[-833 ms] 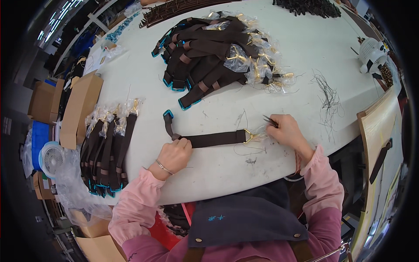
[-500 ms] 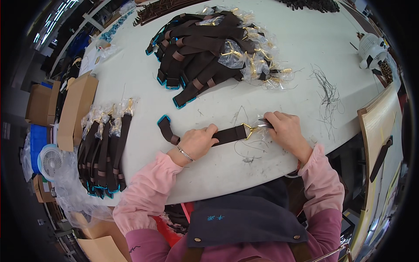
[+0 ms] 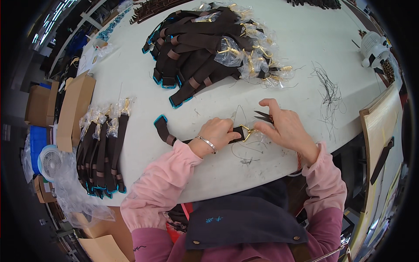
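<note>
A dark brown webbing strap [image 3: 162, 129] lies across the table in front of me, with a blue buckle [image 3: 160, 118] at its left end. Its right end carries a gold metal hook [image 3: 247, 133] partly wrapped in clear plastic. My left hand [image 3: 213, 136] is closed on the strap just left of the hook, thumb pressing along it. Small dark-bladed thread snips [image 3: 263, 116] are held in my right hand [image 3: 289, 130], blades apart and pointing left. The thumb of that hand is beside the plastic at the hook, its index finger raised.
A large heap of similar straps [image 3: 196, 56] lies beyond my hands. Another bundle [image 3: 102, 153] sits at the left table edge, near cardboard boxes [image 3: 74, 111] and a small fan [image 3: 50, 161]. Loose thread clippings [image 3: 328, 94] and a white figure-shaped object [image 3: 374, 50] are at right.
My left hand has slid right along the strap, closer to the hook. My right hand has opened its thumb and index finger, and the snips now show above the hook, away from the plastic.
</note>
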A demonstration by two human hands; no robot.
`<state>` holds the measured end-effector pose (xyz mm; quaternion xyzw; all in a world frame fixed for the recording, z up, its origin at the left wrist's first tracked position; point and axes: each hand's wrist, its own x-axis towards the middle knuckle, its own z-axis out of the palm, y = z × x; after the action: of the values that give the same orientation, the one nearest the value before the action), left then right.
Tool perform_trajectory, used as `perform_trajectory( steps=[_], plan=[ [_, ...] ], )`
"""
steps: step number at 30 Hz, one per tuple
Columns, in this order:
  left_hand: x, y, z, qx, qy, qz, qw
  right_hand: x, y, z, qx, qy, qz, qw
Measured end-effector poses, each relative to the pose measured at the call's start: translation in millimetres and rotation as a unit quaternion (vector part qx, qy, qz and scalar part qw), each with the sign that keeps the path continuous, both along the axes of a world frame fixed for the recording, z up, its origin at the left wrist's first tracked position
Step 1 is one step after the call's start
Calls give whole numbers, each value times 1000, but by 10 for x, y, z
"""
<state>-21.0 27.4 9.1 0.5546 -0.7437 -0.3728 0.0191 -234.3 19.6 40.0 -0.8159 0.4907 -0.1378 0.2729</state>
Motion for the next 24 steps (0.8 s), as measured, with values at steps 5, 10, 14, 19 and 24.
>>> perform_trajectory(
  steps=[5, 10, 14, 19, 24],
  plan=[
    [60, -39, 17, 83, 106, 61, 989, 118, -200, -7, -48, -20, 139, 989],
    [97, -9, -18, 175, 190, 165, 952, 175, -353, -156, -36, 29, 207, 977],
    [112, 1, -43, 169, 203, 164, 950, 193, -357, -215, 9, 5, 205, 979],
    [111, 8, -20, 148, 211, 149, 955, 219, -365, -239, 21, -2, 211, 977],
    [104, 13, -23, 133, 209, 135, 959, 234, -365, -248, 24, 0, 209, 978]
  ],
)
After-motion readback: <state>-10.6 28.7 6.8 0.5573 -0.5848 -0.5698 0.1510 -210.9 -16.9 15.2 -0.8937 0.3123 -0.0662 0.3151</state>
